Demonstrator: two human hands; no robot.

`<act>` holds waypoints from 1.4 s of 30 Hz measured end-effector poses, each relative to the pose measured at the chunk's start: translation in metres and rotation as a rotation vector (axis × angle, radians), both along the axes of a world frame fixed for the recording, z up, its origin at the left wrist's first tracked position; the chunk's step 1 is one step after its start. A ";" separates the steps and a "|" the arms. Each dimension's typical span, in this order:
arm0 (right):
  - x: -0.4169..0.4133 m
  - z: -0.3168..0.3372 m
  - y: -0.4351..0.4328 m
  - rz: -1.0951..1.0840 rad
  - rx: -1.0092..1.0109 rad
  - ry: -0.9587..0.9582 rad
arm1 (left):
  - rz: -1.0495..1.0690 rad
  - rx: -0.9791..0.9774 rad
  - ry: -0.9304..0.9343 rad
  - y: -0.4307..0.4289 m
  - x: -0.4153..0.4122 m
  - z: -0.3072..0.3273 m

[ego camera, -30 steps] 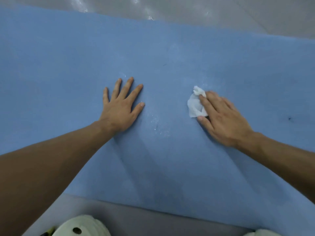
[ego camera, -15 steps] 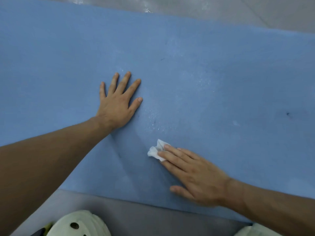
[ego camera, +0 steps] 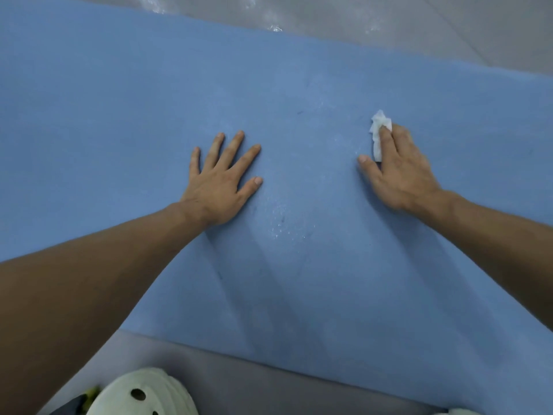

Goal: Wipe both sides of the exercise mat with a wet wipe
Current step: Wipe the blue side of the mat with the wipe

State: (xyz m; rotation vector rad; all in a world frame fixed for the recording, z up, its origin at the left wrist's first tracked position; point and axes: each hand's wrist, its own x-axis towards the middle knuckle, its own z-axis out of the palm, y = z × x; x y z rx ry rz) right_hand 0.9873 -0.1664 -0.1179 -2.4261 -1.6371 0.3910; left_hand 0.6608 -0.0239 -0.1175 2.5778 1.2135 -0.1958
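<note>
Now the right hand (ego camera: 401, 172), fingers flat on the wipe (ego camera: 379, 130), has stroked from the near edge of the mat (ego camera: 119, 115) toward the far edge, the left hand (ego camera: 220, 181) bracing flat and empty, so wiping continues.

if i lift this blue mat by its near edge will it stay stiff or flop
Probably floppy: the mat looks like thin foam lying flat, so a lifted edge would likely sag. The left hand pressed flat on it hints it may slide when wiped.

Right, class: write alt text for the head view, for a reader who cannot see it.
A person's right hand presses a white wet wipe onto a blue exercise mat while the left hand lies flat, fingers spread. A pale shoe shows below.
</note>
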 end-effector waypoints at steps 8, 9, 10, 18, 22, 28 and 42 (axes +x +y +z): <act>-0.143 0.004 -0.053 0.735 0.007 0.015 | 0.012 -0.024 0.038 0.001 0.003 0.001; -0.157 0.005 -0.064 0.827 -0.002 0.015 | 0.014 -0.016 0.041 0.001 0.003 0.000; -0.166 0.007 -0.074 0.910 -0.008 0.005 | 0.014 -0.009 0.043 0.000 0.003 0.000; -0.095 -0.007 -0.051 0.620 0.069 -0.117 | 0.013 -0.026 0.042 0.001 0.003 0.001; -0.008 0.004 -0.024 0.211 -0.047 -0.157 | 0.014 -0.029 0.029 0.001 0.003 0.001; 0.012 0.007 -0.030 0.240 -0.070 -0.071 | 0.019 0.003 0.016 -0.001 0.002 -0.002; -0.103 0.001 -0.131 0.834 0.032 -0.118 | 0.024 0.059 -0.018 -0.004 0.000 -0.004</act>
